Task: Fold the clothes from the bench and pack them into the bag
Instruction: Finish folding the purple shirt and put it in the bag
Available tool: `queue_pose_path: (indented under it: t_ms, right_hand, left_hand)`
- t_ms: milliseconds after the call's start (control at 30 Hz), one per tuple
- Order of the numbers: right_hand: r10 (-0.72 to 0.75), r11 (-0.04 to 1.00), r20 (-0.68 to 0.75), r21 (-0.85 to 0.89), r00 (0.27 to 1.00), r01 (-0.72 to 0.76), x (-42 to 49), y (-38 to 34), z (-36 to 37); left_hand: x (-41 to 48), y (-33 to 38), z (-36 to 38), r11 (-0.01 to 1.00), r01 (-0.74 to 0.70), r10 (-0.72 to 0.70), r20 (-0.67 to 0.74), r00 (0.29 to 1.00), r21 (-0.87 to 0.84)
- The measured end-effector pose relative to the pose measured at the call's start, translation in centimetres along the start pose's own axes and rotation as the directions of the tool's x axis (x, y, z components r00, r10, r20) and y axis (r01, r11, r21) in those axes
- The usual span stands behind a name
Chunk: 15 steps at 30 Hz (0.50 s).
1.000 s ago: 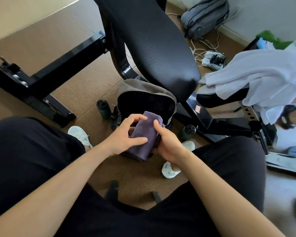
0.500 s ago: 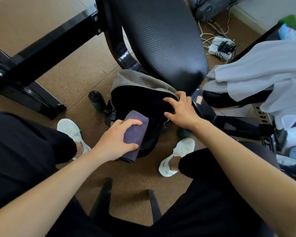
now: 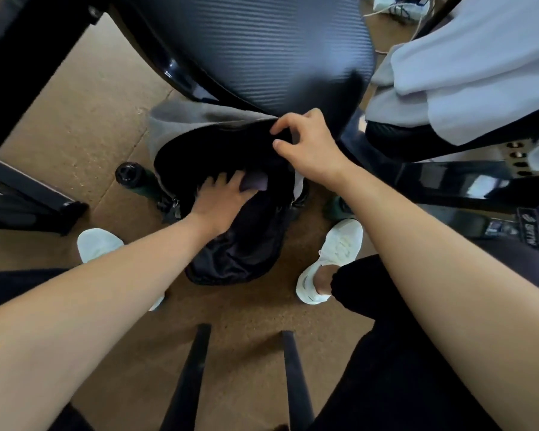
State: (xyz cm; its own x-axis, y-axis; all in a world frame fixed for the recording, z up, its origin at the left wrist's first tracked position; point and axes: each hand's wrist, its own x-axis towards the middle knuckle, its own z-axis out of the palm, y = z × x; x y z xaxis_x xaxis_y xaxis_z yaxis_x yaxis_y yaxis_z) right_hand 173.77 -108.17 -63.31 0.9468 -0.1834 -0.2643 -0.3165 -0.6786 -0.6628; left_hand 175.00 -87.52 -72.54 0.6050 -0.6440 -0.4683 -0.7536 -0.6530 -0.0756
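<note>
A grey and black bag (image 3: 181,119) stands open on the floor under the black bench pad (image 3: 262,48). My left hand (image 3: 221,200) is inside the bag's opening and holds a folded purple cloth (image 3: 255,182), of which only one end shows. My right hand (image 3: 308,144) pinches the bag's upper rim and holds the flap up. Pale grey-white clothes (image 3: 467,57) lie draped over the bench seat at the upper right.
A dark green bottle (image 3: 131,178) stands on the cork floor left of the bag, another (image 3: 336,206) by my right shoe (image 3: 333,259). My left shoe (image 3: 98,244) is at the bag's left. Black bench frame bars (image 3: 28,194) cross the left; cables (image 3: 395,7) lie at the top.
My left hand has pushed the purple cloth from outside the bag down into its opening. My right hand went from holding the cloth to lifting the bag's rim. The view has leaned closer.
</note>
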Motion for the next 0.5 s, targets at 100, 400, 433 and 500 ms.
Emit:
queue_pose_path:
  t_ms: [100,400,433,500]
  right_hand:
    - [-0.028,0.999,0.013,0.017,1.000,0.028,0.1,0.3,-0.1]
    - [-0.015,0.994,0.039,0.107,0.999,0.011,-0.2,0.2,-0.3]
    - [-0.017,0.994,0.037,0.113,0.999,0.013,-0.3,0.1,-0.3]
    - [-0.020,0.993,0.037,0.116,0.999,0.016,-0.4,0.0,-0.3]
  left_hand:
    - [2.8,-0.1,2.4,0.988,-0.012,0.011,0.005,1.000,0.156]
    - [6.1,0.2,6.0,0.917,0.215,-0.041,0.457,0.888,-0.336]
    - [6.4,-0.2,5.6,0.892,0.244,-0.022,0.500,0.865,-0.382]
    - [6.9,-0.9,5.1,0.863,0.277,0.008,0.559,0.829,-0.423]
